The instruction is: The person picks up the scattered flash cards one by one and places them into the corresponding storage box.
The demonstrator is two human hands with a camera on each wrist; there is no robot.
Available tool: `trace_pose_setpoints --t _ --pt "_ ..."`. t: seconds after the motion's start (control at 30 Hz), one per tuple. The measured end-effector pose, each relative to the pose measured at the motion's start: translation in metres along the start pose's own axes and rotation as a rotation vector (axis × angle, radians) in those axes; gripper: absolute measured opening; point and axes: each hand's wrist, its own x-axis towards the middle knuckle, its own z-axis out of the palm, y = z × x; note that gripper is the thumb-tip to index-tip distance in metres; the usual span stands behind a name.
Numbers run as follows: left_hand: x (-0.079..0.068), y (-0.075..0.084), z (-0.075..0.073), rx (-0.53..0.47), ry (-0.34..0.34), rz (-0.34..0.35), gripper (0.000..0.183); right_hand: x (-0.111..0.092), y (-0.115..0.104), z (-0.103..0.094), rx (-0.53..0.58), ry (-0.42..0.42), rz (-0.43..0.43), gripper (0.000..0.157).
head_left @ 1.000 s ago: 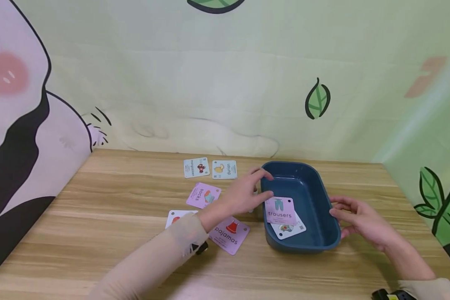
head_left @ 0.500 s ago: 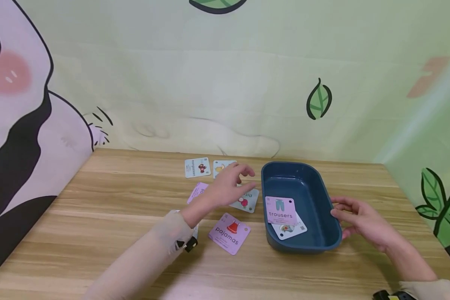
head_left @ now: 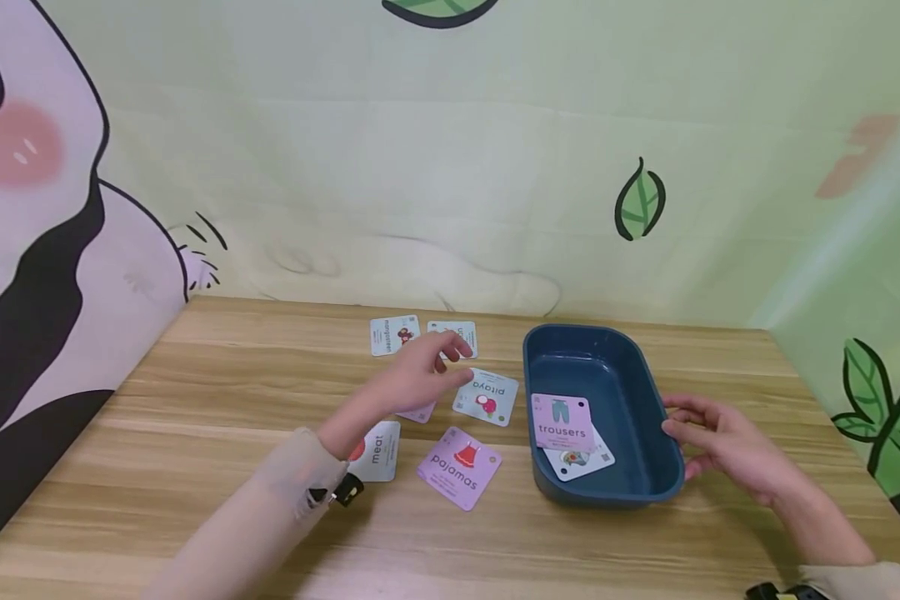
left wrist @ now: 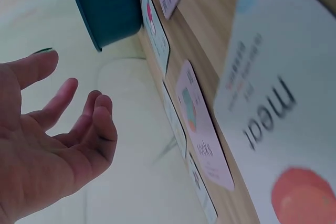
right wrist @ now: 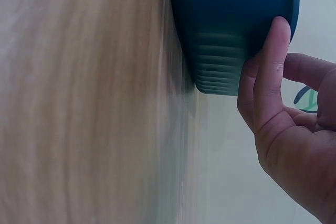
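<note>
My left hand (head_left: 412,371) hovers over the cards left of the tub, fingers loosely bent with nothing between them. Below and around it lie the purple socks card (left wrist: 202,129), partly hidden in the head view, the pitaya card (head_left: 487,398), the meat card (head_left: 378,454) and the pajamas card (head_left: 461,468). A dark blue tub (head_left: 622,408) stands to the right. Inside it, a purple trousers card (head_left: 562,421) overlaps a white picture card (head_left: 591,462). My right hand (head_left: 727,442) rests its fingers against the tub's outer right wall, close under the rim.
Toward the back of the wooden table (head_left: 270,367) lie a mangosteen card (head_left: 388,336) and another pale blue card (head_left: 465,333), partly covered by the left hand. A printed cloth backdrop (head_left: 420,183) rises directly behind the table.
My left hand has drawn back leftward from the tub's left rim, uncovering the pitaya card and much of the meat card. The right hand stays at the tub, and the cards inside look unmoved.
</note>
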Motion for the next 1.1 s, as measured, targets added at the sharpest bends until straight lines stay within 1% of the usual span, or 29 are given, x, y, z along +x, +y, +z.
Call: trace_pose_setpoints --t 0.17,0.23,0.43,0.67,0.8,0.93,1.1 --pt "-0.008 -0.003 -0.007 0.012 -0.011 -0.058 0.031 0.000 -0.001 0.000 0.001 -0.001 0.009 0.057" --pt "-0.012 -0.004 -0.009 0.007 -0.027 -0.080 0.033 0.000 0.000 0.000 0.003 -0.001 0.010 0.057" --pt "-0.024 -0.011 -0.018 0.007 -0.079 -0.112 0.040 0.000 0.000 0.000 0.004 0.001 0.001 0.057" --pt "-0.039 -0.019 -0.032 0.042 -0.144 -0.149 0.039 -0.001 0.000 0.000 0.004 0.005 -0.009 0.056" --pt "-0.047 -0.023 -0.040 0.041 -0.177 -0.190 0.041 0.000 0.000 0.000 0.004 0.010 -0.008 0.055" --pt "-0.054 -0.029 -0.046 0.072 -0.183 -0.215 0.041 0.000 0.001 -0.001 0.004 0.010 -0.008 0.056" --pt "-0.062 -0.034 -0.049 0.125 -0.201 -0.237 0.039 0.000 0.001 -0.001 0.011 0.003 -0.008 0.055"
